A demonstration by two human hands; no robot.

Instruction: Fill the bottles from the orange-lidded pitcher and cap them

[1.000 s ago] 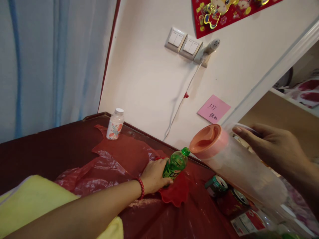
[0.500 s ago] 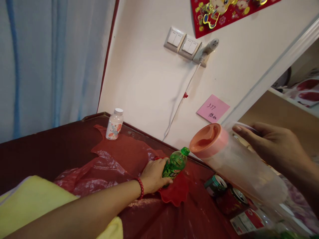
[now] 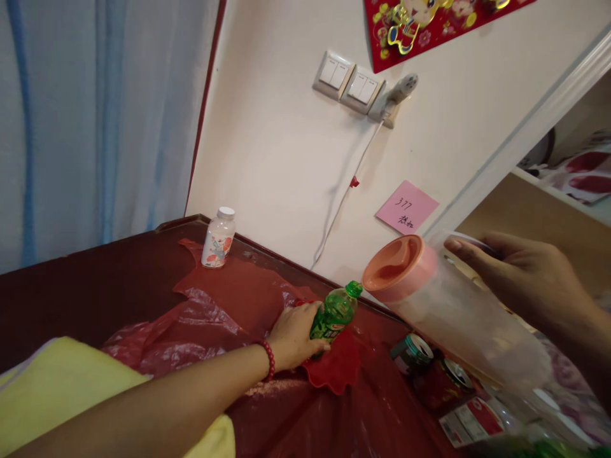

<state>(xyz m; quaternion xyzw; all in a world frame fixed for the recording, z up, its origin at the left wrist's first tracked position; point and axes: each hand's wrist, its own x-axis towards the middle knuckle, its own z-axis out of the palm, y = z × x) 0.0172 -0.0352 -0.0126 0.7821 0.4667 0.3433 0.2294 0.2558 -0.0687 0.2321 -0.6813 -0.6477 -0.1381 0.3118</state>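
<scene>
My left hand (image 3: 296, 336), with a red bead bracelet on its wrist, is wrapped round a green plastic drink bottle (image 3: 338, 310). The bottle leans a little to the right and has its green cap on. Under it lies a red wavy-edged dish (image 3: 337, 369). My right hand (image 3: 529, 270) grips the handle of a translucent pitcher (image 3: 470, 324) with a pinkish-orange lid (image 3: 396, 267). The pitcher is tilted in the air, its lid end pointing left, close to the bottle's cap. I cannot tell whether the lid touches the cap.
Two drink cans (image 3: 413, 353) and a labelled pack (image 3: 470, 420) stand at the right. A white-capped jar (image 3: 219, 238) is at the back. Thin red plastic sheeting (image 3: 229, 299) covers part of the dark table (image 3: 114, 286). A yellow cloth (image 3: 62, 388) lies in front. A cord (image 3: 337, 219) hangs from the wall socket.
</scene>
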